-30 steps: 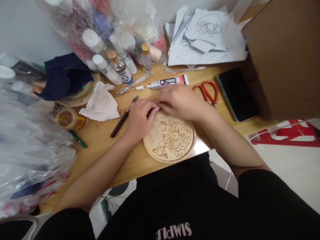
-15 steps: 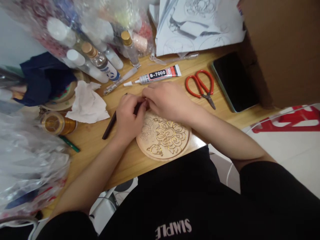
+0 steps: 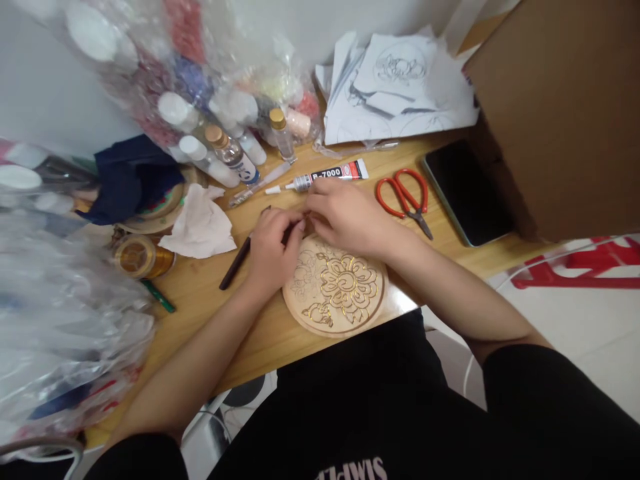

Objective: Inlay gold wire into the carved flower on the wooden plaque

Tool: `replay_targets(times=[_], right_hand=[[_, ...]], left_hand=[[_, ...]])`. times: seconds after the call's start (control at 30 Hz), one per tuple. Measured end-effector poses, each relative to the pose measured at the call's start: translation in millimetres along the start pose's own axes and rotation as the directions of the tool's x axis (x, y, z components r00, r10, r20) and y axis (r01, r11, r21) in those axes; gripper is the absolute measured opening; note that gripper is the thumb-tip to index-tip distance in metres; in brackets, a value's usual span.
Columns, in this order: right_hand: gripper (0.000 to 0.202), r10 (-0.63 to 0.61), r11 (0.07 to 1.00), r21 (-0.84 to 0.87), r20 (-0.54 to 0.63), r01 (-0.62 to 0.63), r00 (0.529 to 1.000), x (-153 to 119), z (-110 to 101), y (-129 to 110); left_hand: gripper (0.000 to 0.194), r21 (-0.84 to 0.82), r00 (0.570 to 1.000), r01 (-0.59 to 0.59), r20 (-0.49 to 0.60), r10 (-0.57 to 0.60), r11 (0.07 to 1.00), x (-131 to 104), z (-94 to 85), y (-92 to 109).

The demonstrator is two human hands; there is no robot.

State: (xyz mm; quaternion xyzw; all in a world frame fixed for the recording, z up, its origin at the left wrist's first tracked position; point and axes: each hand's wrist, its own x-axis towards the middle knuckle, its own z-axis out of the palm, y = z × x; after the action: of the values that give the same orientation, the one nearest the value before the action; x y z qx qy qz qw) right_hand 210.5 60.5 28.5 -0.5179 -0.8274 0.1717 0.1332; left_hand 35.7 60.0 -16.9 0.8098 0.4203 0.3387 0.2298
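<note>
A round wooden board (image 3: pixel 313 323) lies near the table's front edge, with a flower pattern on it partly outlined in gold wire. Over its far left rim my left hand (image 3: pixel 277 248) is closed, thumb and fingers pinched together. My right hand (image 3: pixel 345 217) meets it there, fingertips also pinched; whatever sits between them is too small or hidden to name. A dark pen-like stick (image 3: pixel 235 267) lies on the table beside my left hand, its upper part running behind the fingers. Just beyond my right hand is a B-7000 glue tube (image 3: pixel 353 171), partly covered by it.
Red-handled pliers (image 3: pixel 403 193) and a phone (image 3: pixel 467 193) lie to the right, by a cardboard box (image 3: pixel 565 120). On the left are a crumpled tissue (image 3: pixel 200 223), a gold wire spool (image 3: pixel 143 257) and plastic bags (image 3: pixel 65 287). Small bottles (image 3: pixel 233 155) and drawings (image 3: pixel 400 87) stand behind.
The view has tilted, so everything on the table sits lower in the picture. Both hands stay pinched together at the board's far left rim, with little visible movement.
</note>
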Motion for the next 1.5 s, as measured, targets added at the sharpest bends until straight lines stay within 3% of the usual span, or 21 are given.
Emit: replay_targets(times=[0.1,0.5,0.7,1.0,1.1,1.33,1.5], right_hand=[[0.023,-0.042,0.998,0.038,-0.036,0.044,0.998,-0.7,0.7,0.9],[0.014,-0.177,0.983,-0.003,-0.237,0.181,0.955,-0.8,6.2,10.1],[0.013,-0.129,0.991,0.001,-0.195,0.131,0.972,-3.1,5.4,10.7],[0.024,-0.206,0.976,0.018,-0.235,0.216,0.950,-1.9,3.2,18.3],[0.021,-0.207,0.968,0.104,-0.173,0.227,0.963,-1.9,-1.0,19.9],[0.011,-0.180,0.978,0.086,-0.136,0.192,0.974,0.8,-13.3,9.4],[0.011,-0.148,0.980,0.120,-0.104,0.160,0.983,4.8,-17.8,4.0]], left_hand=[[0.009,-0.055,0.999,0.033,0.007,-0.033,0.998,-0.4,-0.4,2.7],[0.014,0.034,1.000,0.006,-0.022,-0.006,0.999,0.9,-3.2,9.1],[0.015,0.010,0.999,0.047,0.025,-0.047,0.999,-0.1,-3.6,9.6],[0.014,0.030,0.992,0.082,0.093,-0.085,0.996,1.6,-4.2,9.6],[0.013,0.041,0.986,0.092,0.133,-0.097,0.995,3.1,-4.7,8.9],[0.017,0.039,0.959,0.105,0.260,-0.111,0.994,7.7,-8.1,8.3],[0.018,0.003,0.961,0.114,0.253,-0.111,0.993,8.7,-8.9,7.3]])
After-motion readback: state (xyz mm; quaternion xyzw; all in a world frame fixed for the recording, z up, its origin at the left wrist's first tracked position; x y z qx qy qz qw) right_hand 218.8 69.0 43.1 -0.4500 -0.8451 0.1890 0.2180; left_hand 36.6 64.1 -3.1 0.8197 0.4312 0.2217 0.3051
